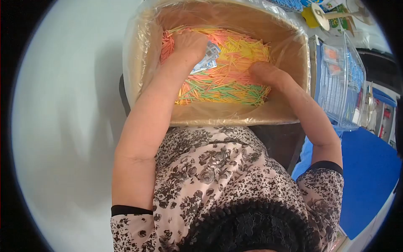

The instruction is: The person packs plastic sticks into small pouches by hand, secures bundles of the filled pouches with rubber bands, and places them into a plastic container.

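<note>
Both hands reach down into a cardboard box (289,50) lined with clear plastic. Many thin coloured sticks (228,90), pink, yellow, orange and green, cover its bottom. My left hand (191,44) is at the far left part of the pile, knuckles up, its fingertips hidden among the sticks. Just right of it lie blue-and-white printed packets (206,61), partly covered by my left wrist. My right hand (263,73) is at the right side of the pile, its fingers sunk out of sight among the sticks.
A clear plastic bin (342,84) with compartments stands right of the box, holding blue and orange items. Behind it is a yellow object with a pale disc (319,17). A blue panel (369,180) lies at lower right; a pale wall (71,117) is at left.
</note>
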The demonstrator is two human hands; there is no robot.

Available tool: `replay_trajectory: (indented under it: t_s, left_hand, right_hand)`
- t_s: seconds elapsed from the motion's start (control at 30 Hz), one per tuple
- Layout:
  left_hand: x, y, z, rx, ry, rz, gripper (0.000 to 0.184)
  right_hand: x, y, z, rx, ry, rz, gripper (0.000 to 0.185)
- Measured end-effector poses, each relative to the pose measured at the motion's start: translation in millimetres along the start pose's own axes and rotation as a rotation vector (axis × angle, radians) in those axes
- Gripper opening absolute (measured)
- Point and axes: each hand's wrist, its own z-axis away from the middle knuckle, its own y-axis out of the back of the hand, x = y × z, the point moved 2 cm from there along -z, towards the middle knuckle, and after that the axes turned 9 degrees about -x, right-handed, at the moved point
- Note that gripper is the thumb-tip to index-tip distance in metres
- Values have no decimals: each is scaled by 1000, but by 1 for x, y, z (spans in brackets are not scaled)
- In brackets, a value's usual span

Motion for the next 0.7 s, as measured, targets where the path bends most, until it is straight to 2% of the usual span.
replay_trajectory:
  t_s: [0.03, 0.13, 0.27, 0.37, 0.47, 0.53, 0.57, 0.63, 0.7]
  left_hand:
    - [1, 0, 1, 15, -1, -14, 21]
    - [12, 12, 2, 47, -5, -64, 22]
    - [15, 13, 9, -104, 21, 24, 24]
    - [15, 4, 3, 226, -28, -29, 18]
    - [16, 1, -7, 226, -65, 15, 15]
    - [17, 6, -10, 223, -76, 33, 15]
    - [21, 6, -10, 204, -116, 172, 15]
    - [29, 0, -8, 171, -197, 457, 16]
    - [35, -6, -7, 152, -244, 485, 17]
  right_hand:
    - [-1, -3, 0, -84, -81, 50, 16]
    - [4, -19, 0, -19, -51, 64, 19]
    - [5, -28, -1, 61, 69, 96, 24]
    - [4, -29, -5, 108, 130, 69, 27]
    - [9, -30, -4, 131, 142, 12, 28]
    - [11, -17, -2, 6, 45, 17, 27]
    - [12, -12, -1, -50, -7, 23, 26]
    - [21, -7, 8, 15, -22, -44, 25]
    - [31, -1, 20, 139, -51, -208, 21]
